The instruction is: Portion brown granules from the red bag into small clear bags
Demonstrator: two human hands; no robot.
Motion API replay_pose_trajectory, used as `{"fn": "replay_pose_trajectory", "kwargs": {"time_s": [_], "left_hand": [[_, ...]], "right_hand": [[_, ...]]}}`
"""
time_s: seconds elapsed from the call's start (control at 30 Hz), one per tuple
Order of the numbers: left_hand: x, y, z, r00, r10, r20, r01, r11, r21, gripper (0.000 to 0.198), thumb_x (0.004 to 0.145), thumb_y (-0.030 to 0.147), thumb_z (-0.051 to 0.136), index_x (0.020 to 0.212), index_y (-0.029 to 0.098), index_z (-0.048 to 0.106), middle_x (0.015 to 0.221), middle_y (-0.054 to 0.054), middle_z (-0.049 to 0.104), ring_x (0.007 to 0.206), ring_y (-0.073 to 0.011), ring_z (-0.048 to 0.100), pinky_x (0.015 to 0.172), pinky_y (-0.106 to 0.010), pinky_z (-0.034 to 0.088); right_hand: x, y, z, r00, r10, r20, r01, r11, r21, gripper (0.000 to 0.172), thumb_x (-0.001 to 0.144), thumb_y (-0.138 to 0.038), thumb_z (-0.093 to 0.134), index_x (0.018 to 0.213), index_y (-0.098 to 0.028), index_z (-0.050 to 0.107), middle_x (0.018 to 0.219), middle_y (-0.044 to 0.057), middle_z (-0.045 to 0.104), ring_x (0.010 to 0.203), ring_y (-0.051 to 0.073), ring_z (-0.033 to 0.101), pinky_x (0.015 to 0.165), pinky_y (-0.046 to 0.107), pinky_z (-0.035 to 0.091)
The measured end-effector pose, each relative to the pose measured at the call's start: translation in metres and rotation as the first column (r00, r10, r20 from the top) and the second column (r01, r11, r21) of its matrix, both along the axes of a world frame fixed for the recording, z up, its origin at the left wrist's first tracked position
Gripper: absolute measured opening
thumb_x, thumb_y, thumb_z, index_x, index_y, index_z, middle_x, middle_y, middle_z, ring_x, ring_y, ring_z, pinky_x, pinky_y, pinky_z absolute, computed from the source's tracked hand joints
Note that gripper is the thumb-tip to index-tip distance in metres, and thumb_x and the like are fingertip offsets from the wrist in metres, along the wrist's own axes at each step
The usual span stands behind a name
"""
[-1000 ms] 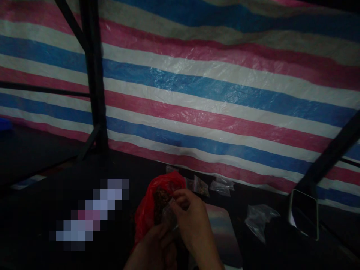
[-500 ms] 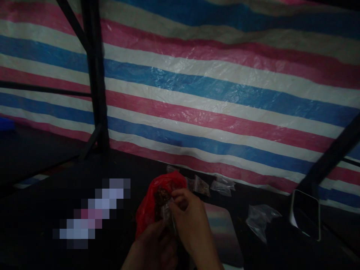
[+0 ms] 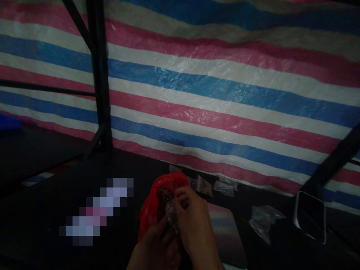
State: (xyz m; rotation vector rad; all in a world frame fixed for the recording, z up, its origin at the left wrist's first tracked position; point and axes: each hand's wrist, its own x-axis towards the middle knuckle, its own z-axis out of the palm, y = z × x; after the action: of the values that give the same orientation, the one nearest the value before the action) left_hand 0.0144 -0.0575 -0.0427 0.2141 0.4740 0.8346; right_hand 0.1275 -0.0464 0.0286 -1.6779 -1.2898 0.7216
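Small clear packet [image 3: 171, 214] of dark reddish-brown bits is held between both hands at the lower middle of the view, just in front of the open red plastic bag [image 3: 153, 208], which is seen to hold more of the same stuff. On the left, a dark tabletop [image 3: 42, 210] is crossed by a blurred patch, and a black frame post [image 3: 99, 75] stands before the striped tarpaulin [image 3: 225, 93]. The left hand [image 3: 157, 249] is closed on the packet's lower part from below; the right hand [image 3: 194, 221] is pinched on its upper edge with thumb and fingertips. Whether the packet is sealed cannot be told. Behind the hands, 2 small filled packets [image 3: 204, 185] are laid by the tarpaulin's foot, so some portions appear finished. Further right, empty clear bags [image 3: 263, 221] lie waiting, beside a flat pad [image 3: 227, 236] and a phone-like slab [image 3: 309, 215]; much stuff is left in the red bag.
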Motion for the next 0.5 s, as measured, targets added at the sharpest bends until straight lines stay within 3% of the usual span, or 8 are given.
{"fn": "replay_pose_trajectory", "kwargs": {"time_s": [0.27,0.4,0.5], "left_hand": [[0.0,0.004,-0.012,0.996,-0.019,-0.084,0.022,0.999,0.03,0.016,0.093,0.026,0.07,0.106,0.019,0.075,0.085,0.0,0.072,0.058,-0.013,0.06,0.069,-0.03,0.054],[0.013,0.002,-0.015,0.969,0.16,-0.19,-0.129,0.978,0.163,0.049,0.088,0.04,0.077,0.133,0.023,0.068,0.073,0.003,0.07,0.047,-0.0114,0.055,0.05,-0.025,0.045],[0.022,-0.005,-0.015,0.89,0.303,-0.34,-0.196,0.929,0.314,0.071,0.084,0.05,0.079,0.147,0.024,0.061,0.068,0.003,0.071,0.045,-0.0125,0.057,0.043,-0.023,0.041]], "right_hand": [[0.007,0.001,-0.004,0.993,-0.015,-0.12,0.018,1.0,0.022,0.024,0.086,-0.006,0.067,0.102,-0.019,0.079,0.085,0.003,0.078,0.082,0.021,0.076,0.072,0.028,0.053],[0.018,-0.005,-0.001,0.971,-0.016,-0.237,0.026,0.999,0.038,0.03,0.082,-0.007,0.068,0.107,-0.018,0.08,0.09,0.005,0.081,0.087,0.022,0.078,0.077,0.029,0.056],[0.032,-0.01,0.002,0.961,0.054,-0.272,-0.034,0.997,0.076,0.022,0.079,-0.016,0.07,0.098,-0.019,0.081,0.09,0.006,0.083,0.087,0.024,0.079,0.077,0.03,0.057]]}}
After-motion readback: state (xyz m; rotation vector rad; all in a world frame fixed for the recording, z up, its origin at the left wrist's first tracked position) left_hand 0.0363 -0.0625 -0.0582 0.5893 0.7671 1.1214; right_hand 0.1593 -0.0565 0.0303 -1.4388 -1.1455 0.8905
